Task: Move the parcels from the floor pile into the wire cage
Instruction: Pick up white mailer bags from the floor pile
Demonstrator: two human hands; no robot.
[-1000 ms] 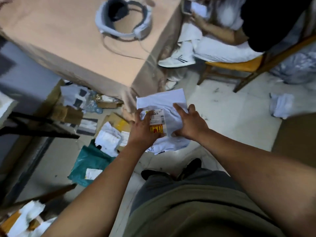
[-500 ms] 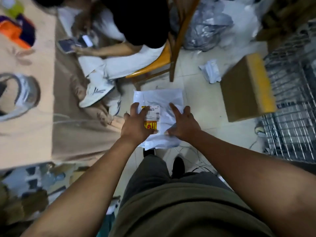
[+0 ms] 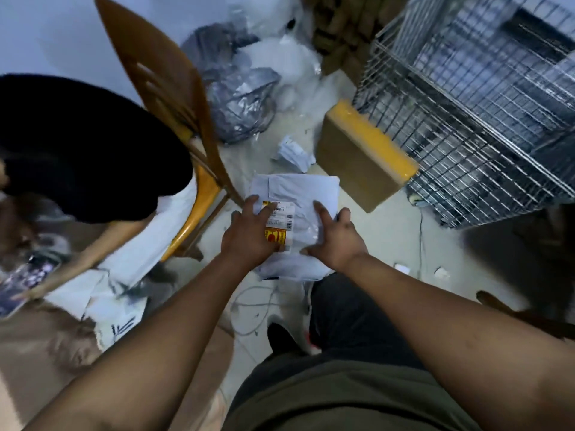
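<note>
Forearms reach out over the floor; left hand [image 3: 249, 233] and right hand [image 3: 337, 241] grip opposite sides of a white parcel [image 3: 295, 209], held in the air. Beyond it lies a cardboard box [image 3: 357, 163], just beside the wire cage [image 3: 485, 119].

L hand [image 3: 249, 233] + R hand [image 3: 337, 242] grip white parcel [image 3: 298, 194]; wire cage [image 3: 485, 119] nearby.

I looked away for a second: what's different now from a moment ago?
The person has turned right, away from the table and floor pile, carrying the white parcel toward the wire cage, now in view beside a cardboard box. Unchanged: left hand and right hand both grip the parcel.
</note>
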